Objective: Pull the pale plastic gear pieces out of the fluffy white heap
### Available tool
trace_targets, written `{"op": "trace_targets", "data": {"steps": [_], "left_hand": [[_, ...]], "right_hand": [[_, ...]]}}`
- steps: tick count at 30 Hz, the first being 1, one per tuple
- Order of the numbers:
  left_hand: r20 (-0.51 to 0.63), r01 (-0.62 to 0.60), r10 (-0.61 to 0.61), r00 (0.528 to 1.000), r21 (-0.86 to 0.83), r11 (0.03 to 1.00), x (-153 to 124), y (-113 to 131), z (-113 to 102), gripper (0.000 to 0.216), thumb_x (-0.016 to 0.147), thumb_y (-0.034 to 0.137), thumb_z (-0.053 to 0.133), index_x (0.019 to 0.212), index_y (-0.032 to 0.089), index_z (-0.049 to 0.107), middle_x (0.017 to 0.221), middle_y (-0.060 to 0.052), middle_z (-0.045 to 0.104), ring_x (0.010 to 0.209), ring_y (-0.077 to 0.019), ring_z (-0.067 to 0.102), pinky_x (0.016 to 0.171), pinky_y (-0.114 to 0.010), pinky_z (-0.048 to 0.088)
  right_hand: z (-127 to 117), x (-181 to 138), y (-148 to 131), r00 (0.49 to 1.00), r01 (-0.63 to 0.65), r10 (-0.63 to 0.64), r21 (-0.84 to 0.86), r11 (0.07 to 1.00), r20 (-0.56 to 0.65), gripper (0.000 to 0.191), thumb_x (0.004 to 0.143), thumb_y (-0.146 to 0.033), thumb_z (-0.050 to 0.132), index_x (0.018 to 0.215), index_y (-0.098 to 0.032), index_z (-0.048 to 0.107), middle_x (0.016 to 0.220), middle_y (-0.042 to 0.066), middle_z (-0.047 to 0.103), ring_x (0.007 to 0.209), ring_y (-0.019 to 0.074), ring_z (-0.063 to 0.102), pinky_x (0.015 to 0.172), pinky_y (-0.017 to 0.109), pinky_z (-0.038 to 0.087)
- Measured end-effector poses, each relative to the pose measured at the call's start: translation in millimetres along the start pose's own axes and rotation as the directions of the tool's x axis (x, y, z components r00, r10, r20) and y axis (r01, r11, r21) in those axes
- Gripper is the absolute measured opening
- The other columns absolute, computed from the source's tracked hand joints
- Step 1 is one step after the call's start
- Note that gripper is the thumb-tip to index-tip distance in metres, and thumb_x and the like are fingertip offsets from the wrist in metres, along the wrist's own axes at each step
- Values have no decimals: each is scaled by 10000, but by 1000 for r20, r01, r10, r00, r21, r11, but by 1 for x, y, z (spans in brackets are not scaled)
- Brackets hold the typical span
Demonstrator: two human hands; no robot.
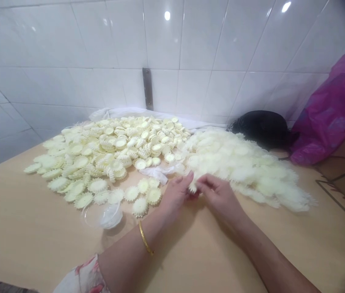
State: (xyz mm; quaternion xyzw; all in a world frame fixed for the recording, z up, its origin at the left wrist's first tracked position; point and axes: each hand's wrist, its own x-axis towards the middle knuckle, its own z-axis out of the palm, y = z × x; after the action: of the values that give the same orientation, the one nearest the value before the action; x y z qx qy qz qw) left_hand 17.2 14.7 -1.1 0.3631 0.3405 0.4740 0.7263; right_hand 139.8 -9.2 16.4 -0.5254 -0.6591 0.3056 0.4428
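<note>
A small cream-coloured toothed piece (192, 187) is held at the near edge of the right-hand heap, its exact outline partly hidden by the fingers. The left hand (175, 194) and right hand (219, 197) are together, with the fingertips of both closed on this piece. A thin gold bangle (144, 238) encircles the left wrist, and a white sleeve with a pink floral print (82, 276) shows at the near left.

Immediately far and right of the hands lies a broad heap of pale cream, thin, fringed pieces (239, 167), flattened and overlapping. To its left, and just beside it, lies a larger spread of cream toothed discs with ridged rims (108, 150), some flat and some stacked on edge. Several loose discs of the same type (140, 206) sit apart at the near side of this spread, close to the left hand. A crumpled strip of white translucent material (157, 173) lies between the spread and the hands. A clear plastic cup (105, 215) lies near the loose discs.

All of this rests on a light tan tabletop (38, 215). A white cloth (120, 114) runs along the far edge against a white glazed tile wall (68, 40), which carries a vertical grey metal strip (148, 88). At far right are a black rounded bundle (260, 129), a magenta plastic bag (331, 110) and a brown cardboard sheet (343, 191).
</note>
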Motion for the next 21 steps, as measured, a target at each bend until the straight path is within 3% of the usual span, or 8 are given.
{"op": "trace_targets", "data": {"steps": [3,5,11,21], "left_hand": [[0,24,-24,1000,-36,999,-1,2,1,308,651,401,685,705,131,546,638,-11,552,532,-96,522,559,-249,413],[-12,34,-35,999,-73,997,-2,3,2,278,628,341,716,696,135,541,648,-7,556,551,-99,533,585,-254,421],[39,48,-44,998,-108,993,-3,4,2,235,649,263,701,664,139,503,611,-3,551,563,-106,548,595,-257,420],[16,62,-62,998,-43,997,-2,6,3,203,576,119,690,718,112,546,644,-29,595,554,-115,560,586,-273,426]], "right_hand": [[1,-2,0,992,69,-89,-201,977,-90,204,819,-271,459,645,-189,528,595,-7,543,576,138,491,570,252,381],[1,-2,1,987,71,-102,-231,970,-127,202,827,-270,443,644,-197,490,580,-16,505,553,131,458,545,247,361],[-2,4,7,994,-7,9,20,1000,-105,218,821,-307,443,630,-206,418,572,-18,488,574,141,486,560,251,394],[-1,4,9,990,-15,14,-6,1000,-142,194,805,-280,447,628,-200,442,578,-26,481,577,132,469,557,246,371]]}}
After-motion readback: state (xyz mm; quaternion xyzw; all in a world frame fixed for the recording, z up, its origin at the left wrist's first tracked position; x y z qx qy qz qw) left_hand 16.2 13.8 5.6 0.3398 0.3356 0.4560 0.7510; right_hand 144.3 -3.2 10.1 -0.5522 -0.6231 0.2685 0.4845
